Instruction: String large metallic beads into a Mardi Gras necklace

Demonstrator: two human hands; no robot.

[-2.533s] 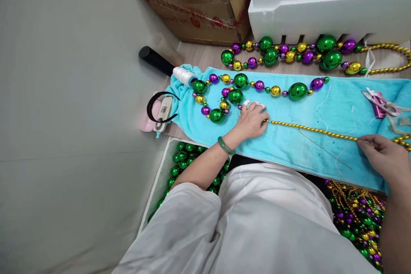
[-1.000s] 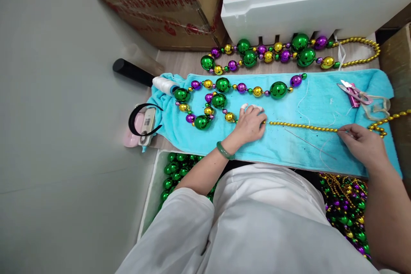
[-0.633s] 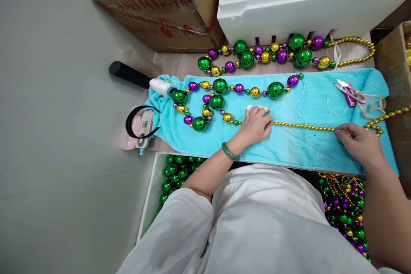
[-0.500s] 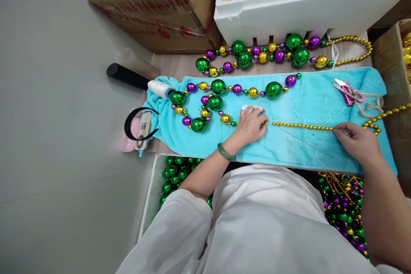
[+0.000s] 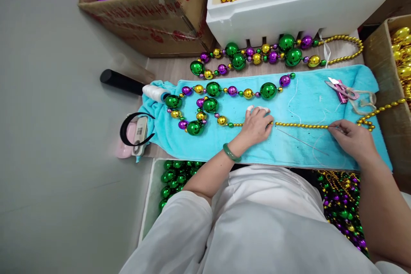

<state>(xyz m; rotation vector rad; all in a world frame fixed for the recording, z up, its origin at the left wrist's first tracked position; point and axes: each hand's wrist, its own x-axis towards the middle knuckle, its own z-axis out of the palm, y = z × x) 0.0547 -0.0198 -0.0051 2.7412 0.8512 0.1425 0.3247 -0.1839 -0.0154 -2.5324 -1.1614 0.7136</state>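
Observation:
A turquoise towel [image 5: 308, 102] lies across the work surface. On it a strand of big green, gold and purple beads [image 5: 224, 92] curls at the left and runs on into a thin row of small gold beads [image 5: 302, 126]. My left hand [image 5: 257, 124], with taped fingertips and a green bangle at the wrist, rests curled on the gold row where it meets the bigger beads. My right hand [image 5: 348, 139] pinches the gold row further right, near a long needle [image 5: 302, 141] and loose white thread lying on the towel.
A finished bead strand [image 5: 272, 53] lies beyond the towel. Behind stand a cardboard box of purple beads [image 5: 144, 4] and a white foam box [image 5: 305, 6] of gold and purple beads. Snips [image 5: 342, 89], a thread spool [image 5: 154, 93], and a tray of green beads [image 5: 173, 175] are close.
The view has swung, so everything sits further left and lower in the frame. My right hand has slid a little left along the gold row; my left hand stays on the strand.

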